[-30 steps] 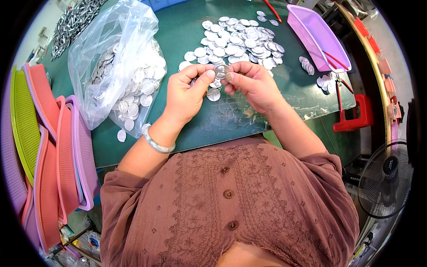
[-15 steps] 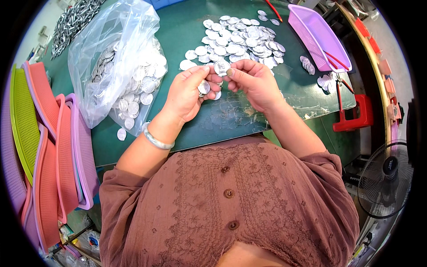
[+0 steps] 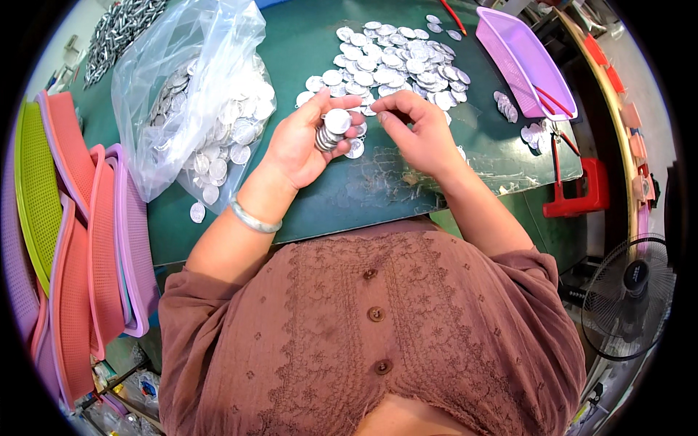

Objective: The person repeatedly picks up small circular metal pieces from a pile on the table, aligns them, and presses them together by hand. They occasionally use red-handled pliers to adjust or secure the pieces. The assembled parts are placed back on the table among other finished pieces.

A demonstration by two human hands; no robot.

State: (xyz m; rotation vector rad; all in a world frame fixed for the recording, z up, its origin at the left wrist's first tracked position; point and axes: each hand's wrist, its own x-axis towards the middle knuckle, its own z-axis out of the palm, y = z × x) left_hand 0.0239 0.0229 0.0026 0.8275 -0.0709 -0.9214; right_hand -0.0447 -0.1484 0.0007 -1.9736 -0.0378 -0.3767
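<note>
My left hand [image 3: 299, 145], palm up with a bracelet at the wrist, cradles a short stack of silver coin-like discs [image 3: 337, 121]; the top one lies plain side up. Its fingers curl around the stack's edge. To the right, my right hand [image 3: 420, 134] hovers over the table's near part, thumb and forefinger a little apart with nothing seen between them. Its other fingers are partly hidden. Beyond both hands spreads a loose pile of the same silver discs [image 3: 396, 62]. A few discs [image 3: 355, 148] lie just under my left fingertips.
On the left, a clear plastic bag [image 3: 211, 43] full of discs stands open, near stacked colored baskets [image 3: 105, 254]. At right are a purple basket [image 3: 502, 51], small disc stacks [image 3: 505, 107], red-handled pliers [image 3: 556, 156], a red stool [image 3: 596, 189] and a fan [image 3: 629, 298]. Metal pieces [image 3: 120, 36] are heaped far left.
The disc pinched between both hands has left the fingertips. My right hand has drawn slightly away to the right; the stack now shows in my left palm.
</note>
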